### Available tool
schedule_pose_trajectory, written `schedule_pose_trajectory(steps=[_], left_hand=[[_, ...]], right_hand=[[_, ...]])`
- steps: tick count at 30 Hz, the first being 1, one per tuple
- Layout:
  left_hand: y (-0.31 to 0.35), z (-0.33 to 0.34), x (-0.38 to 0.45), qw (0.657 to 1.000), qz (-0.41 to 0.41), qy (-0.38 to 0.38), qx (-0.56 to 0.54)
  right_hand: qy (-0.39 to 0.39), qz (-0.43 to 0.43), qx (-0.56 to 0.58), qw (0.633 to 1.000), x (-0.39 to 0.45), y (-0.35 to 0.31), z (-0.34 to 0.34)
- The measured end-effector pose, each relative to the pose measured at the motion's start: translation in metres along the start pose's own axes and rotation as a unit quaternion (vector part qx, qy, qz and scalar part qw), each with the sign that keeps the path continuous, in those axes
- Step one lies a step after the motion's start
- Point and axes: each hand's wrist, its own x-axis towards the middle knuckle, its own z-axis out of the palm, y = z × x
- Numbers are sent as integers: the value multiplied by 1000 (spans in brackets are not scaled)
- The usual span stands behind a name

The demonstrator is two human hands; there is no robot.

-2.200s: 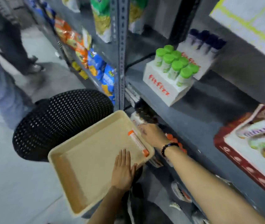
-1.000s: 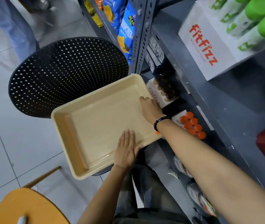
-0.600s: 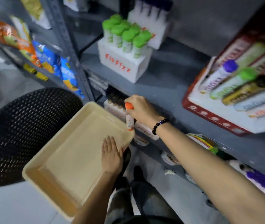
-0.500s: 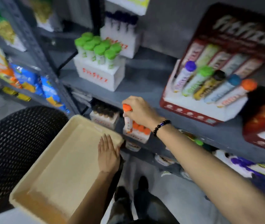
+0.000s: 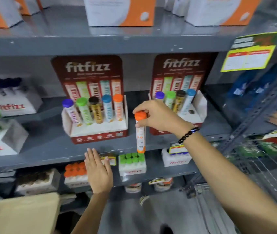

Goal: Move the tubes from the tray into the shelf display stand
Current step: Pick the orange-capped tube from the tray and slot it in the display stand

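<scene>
My right hand (image 5: 158, 116) grips the orange cap of a white tube with orange ends (image 5: 140, 135), hanging upright in front of the middle shelf, between two red fitfizz display stands. The left stand (image 5: 99, 132) holds several tubes with coloured caps. The right stand (image 5: 200, 105) holds several tubes, and the hole at its right end is bare. My left hand (image 5: 99, 173) is flat and open in the air before the lower shelf, holding nothing. The beige tray (image 5: 21, 215) lies at the bottom left, with no tubes showing in it.
White fitfizz boxes of green-capped tubes (image 5: 132, 163) and orange-capped tubes (image 5: 75, 173) stand on the lower shelf. More white boxes (image 5: 11, 102) sit at the left of the middle shelf. Orange-and-white cartons (image 5: 119, 10) fill the top shelf. A wire rack (image 5: 266, 162) stands to the right.
My right hand picked the orange-capped tube out of the tray and raised it to the middle shelf by the stands. My left hand left the tray and hovers open. The view swung up.
</scene>
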Motion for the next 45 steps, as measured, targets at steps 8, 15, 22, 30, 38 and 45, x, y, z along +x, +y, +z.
schedule_pose_trajectory(steps=[8,15,22,30,38,45], left_hand=[[124,70,-16,992,103,-66,42],[138,96,24,984,73,-107,122],[137,97,33,969,89,-131,187],[135,99,41,955,88,-171,226],[137,98,42,954,88,-177,226],[137,99,42,953,89,-174,232]], right_hand=[[50,26,3,998,-41,96,-96],[90,55,30,994,-47,138,-131],[63,80,-28,994,-40,152,-144],[16,77,-103,992,-42,151,-156],[53,105,-133,984,-40,153,-159],[124,115,-79,982,-35,158,-156]])
